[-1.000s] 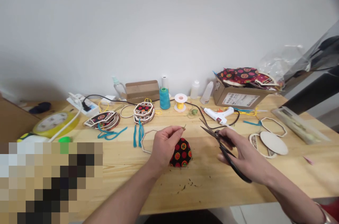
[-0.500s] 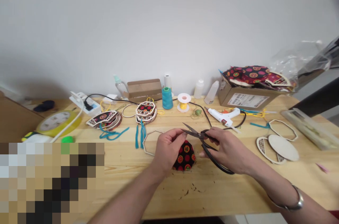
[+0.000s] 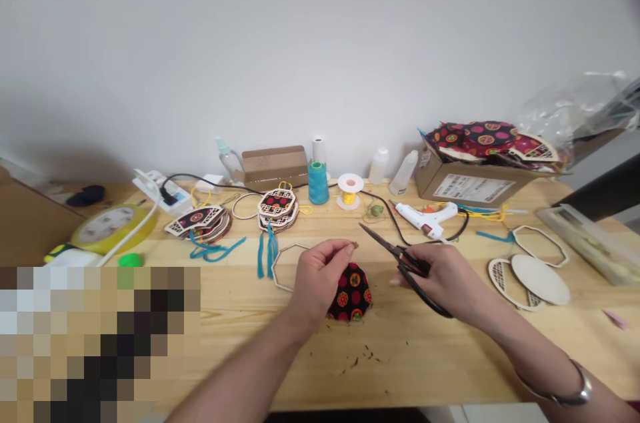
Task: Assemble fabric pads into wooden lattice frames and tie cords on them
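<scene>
My left hand (image 3: 320, 279) pinches a tiny brownish scrap (image 3: 355, 245) between thumb and fingertips; it is too small to name. My right hand (image 3: 443, 279) grips black-handled scissors (image 3: 387, 241), whose blades look nearly together and point up and left, a short way right of the scrap. Below my left fingers lies a round black patterned fabric piece (image 3: 354, 293), its left side hidden by that hand. Dark small clippings (image 3: 369, 351) are scattered on the wood in front of it. Behind my left wrist a thin wooden octagonal frame (image 3: 277, 266) is partly covered.
A glue gun (image 3: 427, 217), yellow thread spool (image 3: 349, 193) and teal thread cone (image 3: 318, 184) stand behind my hands. Fabric fills a cardboard box (image 3: 470, 179) at back right. Wooden rings and an oval disc (image 3: 540, 279) lie right; stacked ornaments (image 3: 277, 206) and yellow tape (image 3: 115, 229) left.
The scissors moved left to my left fingertips with blades apart, then drew back to the right with the blades nearly together. My left hand kept its pinch. The view shifted slightly.
</scene>
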Available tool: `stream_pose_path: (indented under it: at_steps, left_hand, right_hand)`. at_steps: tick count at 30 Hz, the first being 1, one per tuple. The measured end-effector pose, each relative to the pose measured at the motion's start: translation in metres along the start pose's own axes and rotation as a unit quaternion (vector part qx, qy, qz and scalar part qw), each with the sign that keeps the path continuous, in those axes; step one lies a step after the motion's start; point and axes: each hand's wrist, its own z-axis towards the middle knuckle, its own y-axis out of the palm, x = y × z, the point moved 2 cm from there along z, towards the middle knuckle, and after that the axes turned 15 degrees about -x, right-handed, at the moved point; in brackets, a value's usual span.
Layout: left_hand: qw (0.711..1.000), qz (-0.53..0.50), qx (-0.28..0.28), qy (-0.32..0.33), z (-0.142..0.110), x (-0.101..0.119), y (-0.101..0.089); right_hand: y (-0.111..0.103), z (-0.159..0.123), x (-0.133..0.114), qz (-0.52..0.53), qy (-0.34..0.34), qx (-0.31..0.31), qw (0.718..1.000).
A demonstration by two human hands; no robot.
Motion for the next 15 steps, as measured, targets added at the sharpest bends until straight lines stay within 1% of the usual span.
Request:
stream_pose_path:
  at_steps: [3,5,6,9,12,15]
  left_hand:
    - [0.998,-0.056,-0.007,-0.006,0.002,0.000,0.000]
    - [0.994,-0.111,-0.017,-0.013,0.003,-0.001,0.000]
    - [0.990,-0.137,-0.022,-0.017,0.003,-0.001,0.000]
    - [0.982,-0.186,-0.033,-0.025,0.004,-0.002,0.000]
    - [0.978,-0.203,-0.046,-0.015,0.003,-0.002,0.001]
    - [0.978,-0.197,-0.060,-0.001,0.003,-0.003,0.004]
  right_hand:
    - [-0.010,-0.015,0.016,-0.103,0.058,0.013,0.993]
    - [-0.013,-0.028,0.032,-0.142,0.092,-0.013,0.985]
    - [-0.013,-0.035,0.041,-0.146,0.095,-0.033,0.984]
    - [-0.009,-0.053,0.066,-0.137,0.066,-0.077,0.985]
    - [-0.006,-0.062,0.084,-0.145,0.063,-0.082,0.984]
    - [-0.007,-0.063,0.090,-0.173,0.071,-0.079,0.979]
